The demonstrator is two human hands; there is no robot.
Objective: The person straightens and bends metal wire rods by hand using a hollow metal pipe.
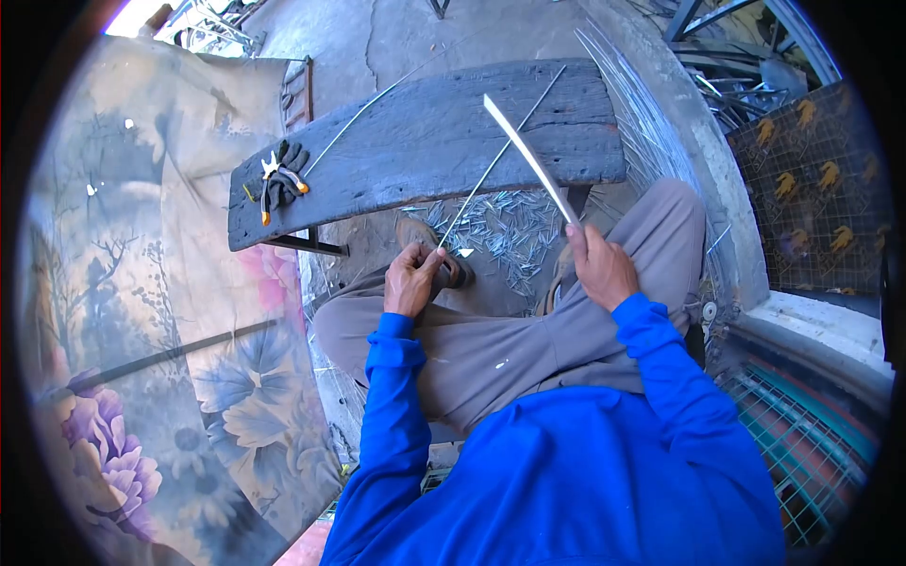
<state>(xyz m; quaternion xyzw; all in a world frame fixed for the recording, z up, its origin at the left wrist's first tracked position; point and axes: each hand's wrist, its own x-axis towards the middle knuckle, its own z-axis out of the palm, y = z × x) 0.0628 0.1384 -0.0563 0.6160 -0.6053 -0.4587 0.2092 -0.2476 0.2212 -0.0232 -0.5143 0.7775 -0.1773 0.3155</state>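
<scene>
My left hand (411, 280) pinches the near end of a long thin rod (489, 170), which slants away across the dark wooden bench (415, 156). My right hand (604, 269) is wrapped around the lower end of a long knife (528, 154). Its pale, narrow blade points up and to the left, passing over the rod in this view; whether the two touch I cannot tell. The knife's handle is hidden in my fingers. On the bench's left end lie pliers (271, 168) with orange-tipped handles, on top of black gloves (283, 184).
A second thin rod (363, 111) lies across the bench. Cut slivers (510, 231) litter the ground between my feet. Long thin rods (637, 104) lie along the right side. A floral cloth (226, 377) hangs at left; a wire mesh (802, 453) is at lower right.
</scene>
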